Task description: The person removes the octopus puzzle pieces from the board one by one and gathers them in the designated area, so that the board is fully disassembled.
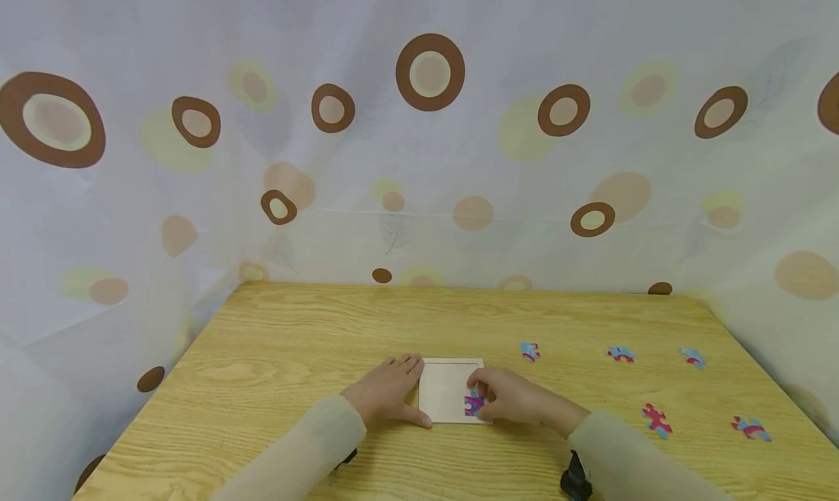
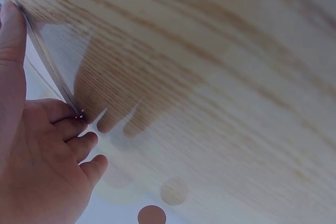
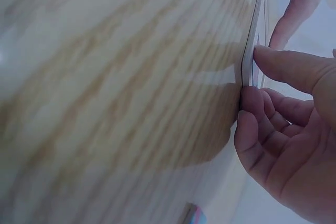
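A shallow white square puzzle tray (image 1: 440, 392) lies on the wooden table in front of the person. In its lower right corner sits a pink, purple and blue puzzle piece (image 1: 471, 405). The left hand (image 1: 391, 390) rests at the tray's left side, fingers stretched out, thumb by the near corner. In the left wrist view, that hand (image 2: 50, 150) touches the tray's edge. At the right side, the right hand (image 1: 513, 395) has curled fingers and thumb about the puzzle piece, partly covering it. The right wrist view shows the right hand's thumb (image 3: 291, 66) over the tray's rim.
Several loose puzzle pieces lie to the right, among them a blue and pink one (image 1: 530, 351), a mostly pink one (image 1: 656, 419) and one near the right edge (image 1: 751, 428). A patterned curtain (image 1: 419, 151) hangs behind and beside the wooden table (image 1: 295, 333).
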The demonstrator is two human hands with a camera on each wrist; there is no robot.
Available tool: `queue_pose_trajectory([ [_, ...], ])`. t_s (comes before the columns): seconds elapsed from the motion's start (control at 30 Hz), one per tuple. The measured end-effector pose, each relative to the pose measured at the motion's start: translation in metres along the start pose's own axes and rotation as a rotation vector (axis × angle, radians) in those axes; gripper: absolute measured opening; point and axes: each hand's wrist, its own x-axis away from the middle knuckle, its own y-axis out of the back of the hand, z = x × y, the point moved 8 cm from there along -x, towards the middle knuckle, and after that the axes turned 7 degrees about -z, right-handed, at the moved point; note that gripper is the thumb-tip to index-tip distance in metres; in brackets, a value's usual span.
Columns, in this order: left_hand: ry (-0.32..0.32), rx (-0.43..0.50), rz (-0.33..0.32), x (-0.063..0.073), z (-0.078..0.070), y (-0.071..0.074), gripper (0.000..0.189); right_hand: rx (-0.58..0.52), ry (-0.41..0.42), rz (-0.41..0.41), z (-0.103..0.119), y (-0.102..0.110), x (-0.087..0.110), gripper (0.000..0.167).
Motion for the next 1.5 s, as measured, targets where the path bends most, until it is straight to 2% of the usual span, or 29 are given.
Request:
queue_pose_trajectory([
  [0.3,-0.005,-0.027,0.006,-0.003,0.000,-0.002,0.100,-0.006,-0.002,-0.033,-0.001,0.004,0.001,0.020],
  [0.47,-0.006,-0.021,0.006,-0.005,0.001,-0.004,0.100,-0.053,0.011,-0.067,-0.005,0.012,0.000,0.014],
  [0.77,-0.005,-0.014,0.007,-0.005,0.001,-0.006,0.101,-0.067,0.042,-0.082,-0.001,0.016,0.002,0.009],
  [1.07,-0.011,-0.034,0.010,-0.004,-0.001,-0.004,0.101,-0.084,0.029,-0.097,0.000,0.018,0.004,0.004],
  [1.3,-0.014,-0.017,0.010,-0.004,0.000,-0.004,0.101,-0.169,0.009,-0.101,-0.001,0.033,0.012,0.006],
  [1.5,-0.018,0.002,0.009,-0.003,0.000,-0.004,0.100,-0.232,-0.017,-0.085,-0.014,0.056,0.031,0.013],
])
